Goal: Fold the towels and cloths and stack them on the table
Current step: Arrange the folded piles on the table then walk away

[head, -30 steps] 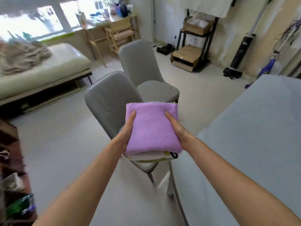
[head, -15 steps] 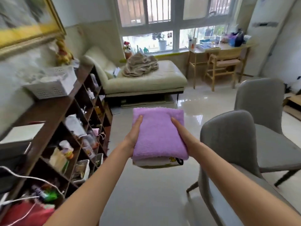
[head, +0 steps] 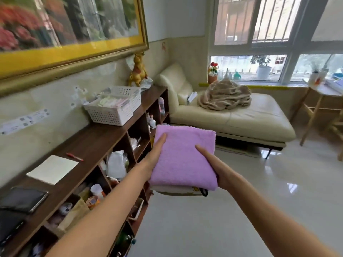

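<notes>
The stack [head: 182,190] of folded cloths, with the purple towel [head: 183,158] on top and a pale cloth under it, is in the air over the floor, beside the shelf [head: 96,138]. It looks light and soft, so I think it can sag or slide apart if held by one edge only. The left hand [head: 155,154] and the right hand [head: 213,164] grip it from both sides, thumbs on top; the fingers below are hidden. No table is in view, only the sofa [head: 241,119] behind
</notes>
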